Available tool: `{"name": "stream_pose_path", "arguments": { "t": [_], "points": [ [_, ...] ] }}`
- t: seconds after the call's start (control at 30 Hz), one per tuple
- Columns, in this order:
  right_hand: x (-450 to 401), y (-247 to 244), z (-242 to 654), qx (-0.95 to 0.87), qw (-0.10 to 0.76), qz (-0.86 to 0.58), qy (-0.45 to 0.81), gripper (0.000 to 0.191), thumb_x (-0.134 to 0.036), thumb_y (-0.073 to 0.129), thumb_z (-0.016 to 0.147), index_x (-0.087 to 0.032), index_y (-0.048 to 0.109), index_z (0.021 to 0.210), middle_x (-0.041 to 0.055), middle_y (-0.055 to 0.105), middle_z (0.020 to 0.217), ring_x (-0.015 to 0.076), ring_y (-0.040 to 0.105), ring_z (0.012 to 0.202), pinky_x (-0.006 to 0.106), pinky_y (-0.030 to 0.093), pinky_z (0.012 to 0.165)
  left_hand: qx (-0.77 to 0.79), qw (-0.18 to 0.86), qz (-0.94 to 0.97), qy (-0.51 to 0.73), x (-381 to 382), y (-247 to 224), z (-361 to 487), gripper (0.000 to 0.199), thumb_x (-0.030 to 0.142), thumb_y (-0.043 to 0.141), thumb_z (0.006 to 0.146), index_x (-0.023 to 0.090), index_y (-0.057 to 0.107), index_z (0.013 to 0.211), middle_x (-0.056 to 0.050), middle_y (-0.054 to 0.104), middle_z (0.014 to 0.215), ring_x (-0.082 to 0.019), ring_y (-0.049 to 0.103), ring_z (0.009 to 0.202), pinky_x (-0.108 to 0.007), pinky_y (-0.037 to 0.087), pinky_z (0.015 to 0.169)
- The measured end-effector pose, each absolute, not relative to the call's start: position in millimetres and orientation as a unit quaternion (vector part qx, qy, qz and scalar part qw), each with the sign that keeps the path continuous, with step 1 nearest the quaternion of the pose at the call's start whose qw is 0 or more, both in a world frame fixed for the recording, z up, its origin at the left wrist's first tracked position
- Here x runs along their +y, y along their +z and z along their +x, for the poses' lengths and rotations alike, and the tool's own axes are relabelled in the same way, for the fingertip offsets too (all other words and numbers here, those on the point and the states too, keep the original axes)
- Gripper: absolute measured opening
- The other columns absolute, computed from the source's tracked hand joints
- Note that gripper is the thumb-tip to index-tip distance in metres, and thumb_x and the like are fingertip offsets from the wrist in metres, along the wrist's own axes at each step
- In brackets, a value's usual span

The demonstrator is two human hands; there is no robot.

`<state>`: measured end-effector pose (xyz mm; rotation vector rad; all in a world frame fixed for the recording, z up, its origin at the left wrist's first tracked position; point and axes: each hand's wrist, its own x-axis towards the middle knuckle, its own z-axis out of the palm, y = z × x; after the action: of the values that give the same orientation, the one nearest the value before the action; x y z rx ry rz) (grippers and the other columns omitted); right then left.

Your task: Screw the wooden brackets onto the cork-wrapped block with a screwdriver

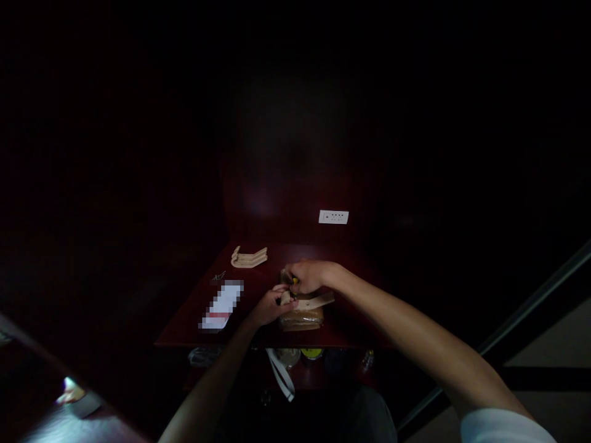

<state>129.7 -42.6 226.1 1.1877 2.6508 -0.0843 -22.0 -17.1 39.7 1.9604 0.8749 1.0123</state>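
My left hand is closed on the curved end of a pale wooden piece, its thumb pressed along the near side. The straight end of that piece points right and has a small hole in it. Directly beneath lies a brown block in clear plastic wrapping, near the table's front edge. My right hand is bent down over the curved end with its fingers closed. A small yellow object shows between those fingers; its kind is mostly hidden. Further back on the left, several similar curved wooden pieces stand side by side.
On the dark red table, a few thin metal pieces and a blurred-out white sheet or packet lie at the left. A white socket panel is on the back wall. Below, a shelf holds jars and a white strap.
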Motion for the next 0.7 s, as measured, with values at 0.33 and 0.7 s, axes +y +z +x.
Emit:
{"name": "stream_pose_path", "arguments": {
  "t": [0.33,0.7],
  "points": [
    [-35.9,226.9,131.1,0.902,0.144,0.405,-0.046,0.027,-0.03,0.052,0.085,-0.013,0.066,0.1,0.0089,0.071,0.081,0.0158,0.064,0.066,0.022,0.038,0.055,0.348,0.394,0.752,0.399,-20.0,42.0,-21.5,0.027,0.043,0.068,0.072,0.017,0.072,0.076,-0.009,0.063,0.108,-0.025,0.048,0.118,-0.033,0.037,0.101],
    [-43.1,221.0,137.7,0.904,0.094,0.416,-0.037,0.039,-0.035,0.059,0.078,-0.013,0.058,0.11,0.0113,0.069,0.095,0.0198,0.065,0.077,0.023,0.038,0.053,0.355,0.394,0.748,0.4,-17.3,37.5,-22.2,0.026,0.04,0.07,0.07,0.016,0.074,0.08,-0.011,0.062,0.112,-0.025,0.048,0.12,-0.034,0.035,0.103]
  ]
}}
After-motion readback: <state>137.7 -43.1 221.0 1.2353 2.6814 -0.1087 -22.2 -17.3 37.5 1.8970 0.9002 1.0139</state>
